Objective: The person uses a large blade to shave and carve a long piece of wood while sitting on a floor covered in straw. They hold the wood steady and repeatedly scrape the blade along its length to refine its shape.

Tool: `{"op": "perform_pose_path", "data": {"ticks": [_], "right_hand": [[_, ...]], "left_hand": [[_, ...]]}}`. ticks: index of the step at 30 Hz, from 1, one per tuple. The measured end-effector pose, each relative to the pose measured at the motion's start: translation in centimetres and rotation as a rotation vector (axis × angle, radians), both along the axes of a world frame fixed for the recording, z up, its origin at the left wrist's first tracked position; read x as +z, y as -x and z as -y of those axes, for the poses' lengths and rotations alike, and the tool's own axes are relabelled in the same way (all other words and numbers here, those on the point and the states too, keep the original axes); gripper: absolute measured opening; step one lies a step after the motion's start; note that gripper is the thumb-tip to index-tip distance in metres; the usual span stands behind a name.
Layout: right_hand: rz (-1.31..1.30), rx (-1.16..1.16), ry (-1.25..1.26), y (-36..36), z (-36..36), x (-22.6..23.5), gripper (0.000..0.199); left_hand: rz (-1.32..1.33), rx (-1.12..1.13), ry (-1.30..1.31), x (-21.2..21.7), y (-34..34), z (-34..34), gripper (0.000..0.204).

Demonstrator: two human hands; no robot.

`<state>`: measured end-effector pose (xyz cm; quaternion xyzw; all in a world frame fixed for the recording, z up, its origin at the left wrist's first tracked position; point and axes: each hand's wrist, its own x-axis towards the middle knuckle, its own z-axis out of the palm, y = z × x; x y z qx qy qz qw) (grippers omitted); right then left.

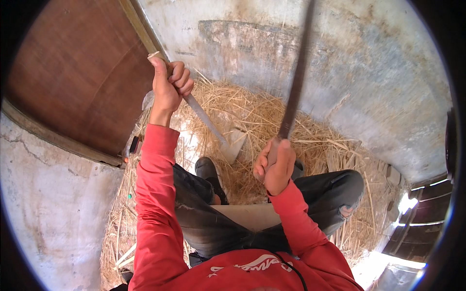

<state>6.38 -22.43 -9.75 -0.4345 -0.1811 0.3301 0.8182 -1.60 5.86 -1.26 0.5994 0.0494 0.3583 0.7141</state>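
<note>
My left hand [170,87] is wrapped round a pale wooden stick [206,120], thumb up near its cut top end. The stick slants down toward my feet, and its lower end meets or overlaps a small pale flat piece [237,144] on the floor; I cannot tell whether they touch. In my right hand [277,165] is the handle of a machete [297,82]. Its long dark blade points up and away from me, well to the right of the stick, and its tip runs out of view.
Loose straw and split strips [242,104] cover the floor. Ahead and right stands a stained plaster wall [369,63]; at the left is a brown wooden panel [92,72]. My bent legs [325,194] flank a pale, low object [250,217]. Blocks [392,174] lie by the right wall.
</note>
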Motion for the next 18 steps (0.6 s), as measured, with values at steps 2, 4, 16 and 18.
{"op": "perform_pose_path", "data": {"ticks": [2,4,16,18], "right_hand": [[0.150,-0.055,-0.162,2.1,-0.7,-4.9,0.049],[0.226,0.040,0.074,4.5,0.8,-11.7,0.046],[-0.081,0.192,0.381,1.6,1.1,-6.6,0.048],[0.068,0.111,0.072,1.1,-0.4,-4.9,0.049]], "left_hand": [[-0.012,-0.006,-0.015,-0.1,-0.5,0.3,0.073],[-0.010,-0.014,-0.019,0.0,-0.9,0.3,0.073],[0.005,0.057,0.032,-0.2,0.9,-2.0,0.072],[0.000,0.072,0.032,0.0,0.9,-2.1,0.072]]}}
